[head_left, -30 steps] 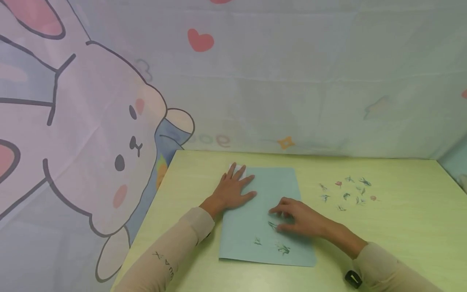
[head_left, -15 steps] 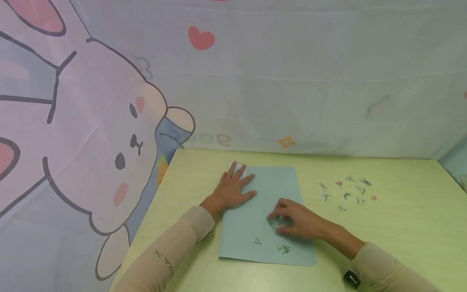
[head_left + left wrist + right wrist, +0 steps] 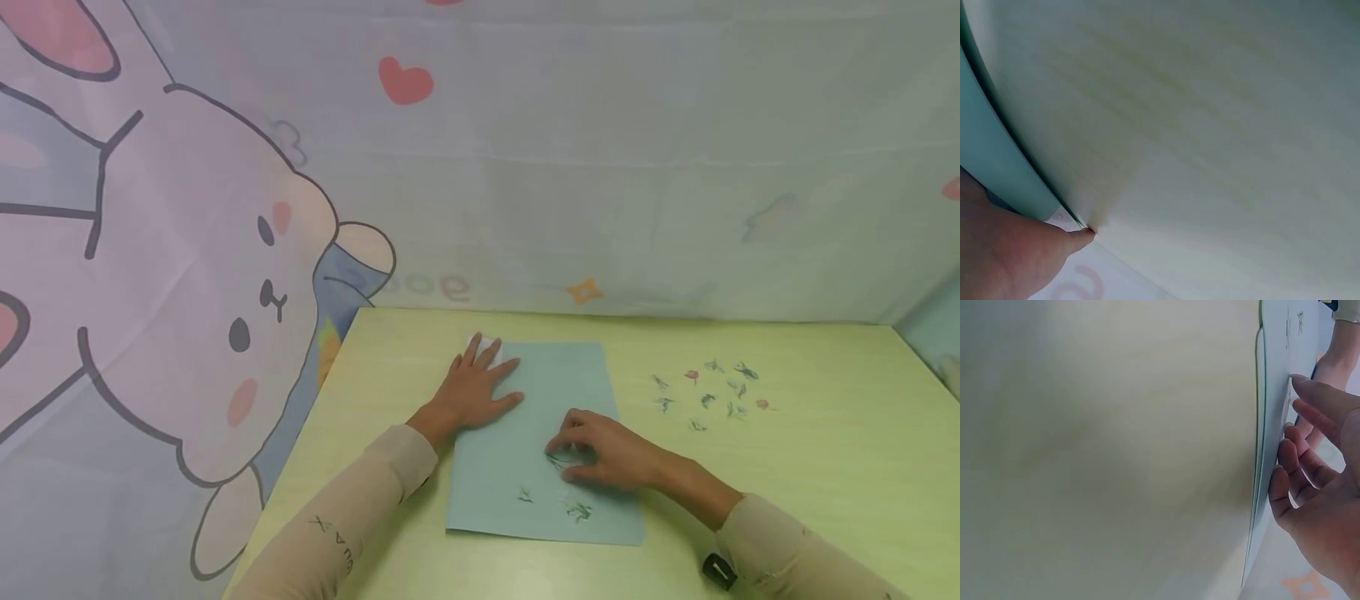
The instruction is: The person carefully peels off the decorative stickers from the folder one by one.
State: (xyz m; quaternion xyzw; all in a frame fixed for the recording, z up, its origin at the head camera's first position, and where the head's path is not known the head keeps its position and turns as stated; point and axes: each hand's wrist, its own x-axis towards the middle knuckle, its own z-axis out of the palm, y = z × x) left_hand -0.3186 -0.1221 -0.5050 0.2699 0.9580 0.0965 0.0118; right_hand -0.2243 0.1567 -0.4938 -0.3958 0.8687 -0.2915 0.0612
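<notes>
A light blue-green sheet of paper lies on the table. My left hand is spread flat on its far left corner, over a small white patch; in the left wrist view only part of this hand shows. On the sheet's right half, my right hand bends its fingers over a thin green plant-shaped sticker. The index fingertip touches its upper end, with the thumb apart on the near side. Two other leafy stickers, a small one and a larger one, lie nearer the front edge.
Several small flower and leaf pieces, among them a red flower, are scattered on the pale yellow-green table to the right. A curtain with a rabbit print hangs behind and to the left of the table.
My right index finger has come down toward me onto the green sticker's upper end. The left hand stays in place on the sheet. The head view has shifted slightly.
</notes>
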